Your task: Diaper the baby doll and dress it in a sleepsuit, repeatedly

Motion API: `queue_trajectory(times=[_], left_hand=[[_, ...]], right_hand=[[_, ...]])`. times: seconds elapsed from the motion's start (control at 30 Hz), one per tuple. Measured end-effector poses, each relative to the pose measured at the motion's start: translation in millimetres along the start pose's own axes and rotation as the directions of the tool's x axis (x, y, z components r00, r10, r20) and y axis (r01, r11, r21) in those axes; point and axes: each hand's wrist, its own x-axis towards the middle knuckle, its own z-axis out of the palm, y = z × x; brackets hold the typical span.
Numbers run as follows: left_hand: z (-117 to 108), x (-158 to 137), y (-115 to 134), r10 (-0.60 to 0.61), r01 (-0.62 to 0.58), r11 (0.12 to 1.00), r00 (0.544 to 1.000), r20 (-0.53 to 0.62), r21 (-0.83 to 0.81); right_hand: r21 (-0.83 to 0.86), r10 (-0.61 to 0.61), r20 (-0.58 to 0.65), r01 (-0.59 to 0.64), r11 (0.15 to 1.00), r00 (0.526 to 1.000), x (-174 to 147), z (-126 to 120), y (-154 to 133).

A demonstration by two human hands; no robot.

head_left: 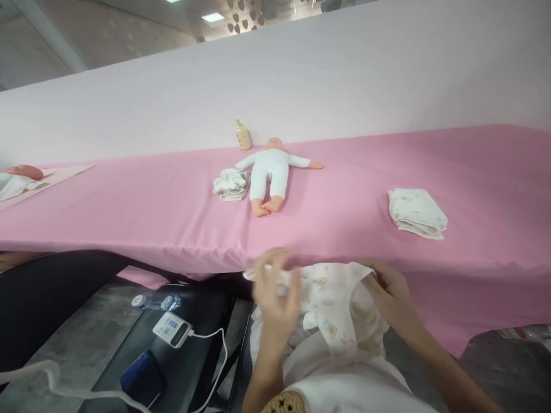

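Observation:
A white baby garment [333,292] with small coloured prints lies across my lap, its upper edge against the table's front edge. My right hand [390,289] pinches its upper right corner between thumb and fingers. Over the garment's left end is my left hand [275,298], smeared by motion, with thumb and fingers apart; I see no cloth clearly between them. Farther back, a baby doll [270,169] in a white suit lies face up on the table, arms spread. Beside its legs sits a crumpled, folded printed cloth [232,184].
A folded printed cloth [417,212] lies at right on the pink tablecloth [344,201]. A pump bottle [243,135] stands behind the doll. Another doll [26,172] is far left. A black chair [193,310] holds a phone [143,378], a cabled white device [172,329] and a plastic bottle [155,301].

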Motion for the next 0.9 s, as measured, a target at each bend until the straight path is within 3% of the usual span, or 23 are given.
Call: queue_trajectory(times=[0.03,0.07,0.1,0.13,0.27,0.37,0.53,0.7,0.8,0.9], left_hand=[[8,-7,7,0.001,0.020,0.996,0.968,0.250,-0.085],[17,-14,14,0.009,0.064,0.986,0.901,0.435,-0.154],[26,-20,19,0.011,0.106,0.977,0.845,0.535,-0.186],[34,-25,21,0.000,0.131,0.973,0.823,0.568,-0.189],[44,-30,14,-0.071,0.209,0.958,0.839,0.540,-0.198],[35,-20,3,-0.117,0.237,0.948,0.880,0.461,-0.213],[21,4,-21,-0.096,0.134,0.987,0.936,0.338,-0.092],[-5,29,-39,-0.152,0.197,0.979,0.883,0.444,-0.058],[-32,42,-40,-0.205,0.279,0.958,0.833,0.513,-0.069],[-57,52,-36,-0.231,0.339,0.939,0.751,0.618,-0.061]], right_hand=[[-0.026,-0.032,-0.024,0.031,0.999,0.999,1,2,-5],[-0.050,-0.066,-0.059,0.063,0.997,0.996,1,4,-9],[-0.074,-0.100,-0.104,0.093,0.993,0.990,1,6,-11],[-0.098,-0.134,-0.150,0.120,0.988,0.980,0,6,-12],[-0.179,-0.243,-0.226,0.205,0.962,0.943,-1,-1,-7],[-0.252,-0.264,-0.160,0.219,0.942,0.951,2,-14,0],[-0.417,-0.283,0.018,0.264,0.870,0.959,8,-30,8],[-0.476,-0.196,-0.013,0.166,0.864,0.980,-3,-53,8],[-0.260,0.030,0.054,-0.015,0.965,0.998,-19,-76,8],[-0.022,0.224,0.089,-0.223,0.975,0.971,-32,-96,7]])
